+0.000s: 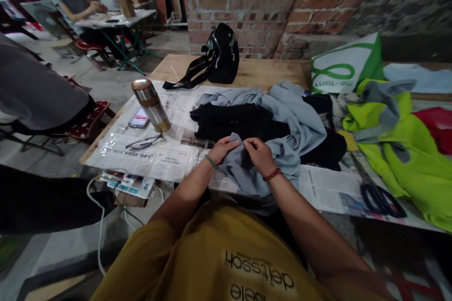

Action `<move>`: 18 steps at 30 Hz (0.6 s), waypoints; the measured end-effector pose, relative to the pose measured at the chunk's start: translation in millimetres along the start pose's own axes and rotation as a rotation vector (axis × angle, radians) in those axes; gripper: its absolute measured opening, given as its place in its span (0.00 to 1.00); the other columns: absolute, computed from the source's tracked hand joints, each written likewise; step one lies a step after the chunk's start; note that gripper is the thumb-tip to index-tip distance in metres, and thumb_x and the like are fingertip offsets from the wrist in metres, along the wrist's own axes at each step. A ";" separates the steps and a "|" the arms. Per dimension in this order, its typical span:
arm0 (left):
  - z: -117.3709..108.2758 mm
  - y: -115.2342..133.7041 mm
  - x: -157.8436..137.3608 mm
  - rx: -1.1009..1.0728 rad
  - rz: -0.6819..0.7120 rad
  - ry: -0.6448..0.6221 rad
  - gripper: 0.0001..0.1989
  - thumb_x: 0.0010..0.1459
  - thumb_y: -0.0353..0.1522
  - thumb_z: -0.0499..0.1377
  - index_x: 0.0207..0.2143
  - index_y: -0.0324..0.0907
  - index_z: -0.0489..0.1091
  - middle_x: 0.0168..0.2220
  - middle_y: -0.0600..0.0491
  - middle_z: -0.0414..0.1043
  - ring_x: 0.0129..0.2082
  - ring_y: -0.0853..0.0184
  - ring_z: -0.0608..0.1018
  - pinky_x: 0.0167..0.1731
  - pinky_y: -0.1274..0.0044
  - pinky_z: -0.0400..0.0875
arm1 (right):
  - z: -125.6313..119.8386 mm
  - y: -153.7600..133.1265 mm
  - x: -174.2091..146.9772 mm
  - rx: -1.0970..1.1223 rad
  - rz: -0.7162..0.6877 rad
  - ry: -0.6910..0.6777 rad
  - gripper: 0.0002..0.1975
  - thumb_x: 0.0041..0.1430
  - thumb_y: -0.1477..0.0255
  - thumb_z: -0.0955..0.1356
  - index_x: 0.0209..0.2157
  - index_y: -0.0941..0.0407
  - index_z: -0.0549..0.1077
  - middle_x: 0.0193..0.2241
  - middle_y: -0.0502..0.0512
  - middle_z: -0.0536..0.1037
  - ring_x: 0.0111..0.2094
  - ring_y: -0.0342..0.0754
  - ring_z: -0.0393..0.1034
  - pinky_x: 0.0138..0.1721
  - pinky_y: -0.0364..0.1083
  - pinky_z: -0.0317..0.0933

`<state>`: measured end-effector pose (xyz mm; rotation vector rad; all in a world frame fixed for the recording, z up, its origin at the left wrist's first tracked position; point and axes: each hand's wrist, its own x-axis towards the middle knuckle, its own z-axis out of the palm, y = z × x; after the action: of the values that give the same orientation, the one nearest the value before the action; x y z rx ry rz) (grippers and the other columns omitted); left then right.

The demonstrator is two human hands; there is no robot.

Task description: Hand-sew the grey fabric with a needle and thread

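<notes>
My left hand pinches a raised edge of grey cloth between thumb and fingers. Just beside it, my right hand is closed in a pinch close to the same edge; what its fingertips hold is too small to make out. The grey cloth drapes down over the table's near edge towards my lap and spreads out to the back right. Behind my hands a bunched black garment lies on top of the grey fabric.
Newspaper under plastic covers the table. On the left stand a steel flask, a phone, glasses and a power strip. Scissors, a neon-yellow garment and a bag lie right. A black backpack sits behind.
</notes>
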<state>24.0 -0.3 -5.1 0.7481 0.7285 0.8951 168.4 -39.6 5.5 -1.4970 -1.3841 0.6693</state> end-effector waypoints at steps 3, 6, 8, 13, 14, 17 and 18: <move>0.3 0.1 0.3 -0.004 -0.009 0.000 0.24 0.32 0.39 0.74 0.31 0.35 0.73 0.24 0.56 0.74 0.22 0.74 0.72 0.26 0.79 0.65 | -2.5 -1.4 0.3 0.104 0.024 0.100 0.12 0.54 0.61 0.65 0.30 0.55 0.72 0.28 0.50 0.75 0.31 0.45 0.67 0.36 0.46 0.61; 0.1 -1.5 0.9 0.015 -0.031 -0.023 0.23 0.34 0.38 0.73 0.32 0.35 0.74 0.24 0.55 0.74 0.21 0.74 0.72 0.25 0.79 0.64 | -5.3 -7.7 4.9 0.232 0.006 0.217 0.11 0.55 0.62 0.65 0.30 0.55 0.71 0.28 0.50 0.75 0.31 0.44 0.67 0.36 0.45 0.60; 0.1 -2.9 1.3 0.019 -0.051 -0.039 0.22 0.35 0.38 0.73 0.32 0.35 0.74 0.23 0.55 0.74 0.20 0.74 0.71 0.25 0.79 0.64 | -6.4 -13.0 10.4 0.293 -0.007 0.269 0.09 0.55 0.64 0.65 0.29 0.55 0.70 0.26 0.49 0.74 0.30 0.43 0.67 0.36 0.44 0.60; -0.2 -3.3 1.2 0.023 -0.053 -0.062 0.22 0.35 0.39 0.73 0.32 0.35 0.74 0.23 0.55 0.73 0.21 0.74 0.71 0.25 0.78 0.63 | -2.1 -19.7 21.9 0.398 0.036 0.306 0.08 0.53 0.65 0.66 0.26 0.54 0.67 0.21 0.46 0.71 0.25 0.41 0.66 0.33 0.42 0.60; -0.4 -2.8 1.1 0.022 -0.051 -0.069 0.23 0.35 0.39 0.73 0.32 0.35 0.74 0.23 0.56 0.73 0.21 0.74 0.71 0.25 0.79 0.63 | -0.4 -20.1 22.4 0.418 0.050 0.293 0.09 0.53 0.65 0.67 0.25 0.55 0.67 0.20 0.46 0.71 0.24 0.40 0.65 0.32 0.42 0.60; -1.0 -0.9 0.3 0.006 -0.041 -0.078 0.23 0.33 0.39 0.73 0.31 0.35 0.73 0.23 0.56 0.73 0.21 0.74 0.71 0.26 0.79 0.63 | 3.9 -21.5 20.3 0.461 0.087 0.229 0.09 0.51 0.64 0.68 0.26 0.55 0.67 0.20 0.46 0.71 0.23 0.40 0.64 0.29 0.42 0.60; -1.3 -0.4 0.0 -0.003 -0.037 -0.078 0.23 0.33 0.39 0.73 0.31 0.35 0.73 0.23 0.56 0.73 0.21 0.74 0.71 0.27 0.79 0.63 | 4.7 -22.0 18.7 0.471 0.099 0.207 0.10 0.50 0.64 0.69 0.26 0.55 0.68 0.21 0.46 0.71 0.23 0.40 0.64 0.29 0.42 0.60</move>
<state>23.2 -0.2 -6.2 0.7600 0.6696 0.8287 158.6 -22.6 27.2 -1.2193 -0.9202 0.8126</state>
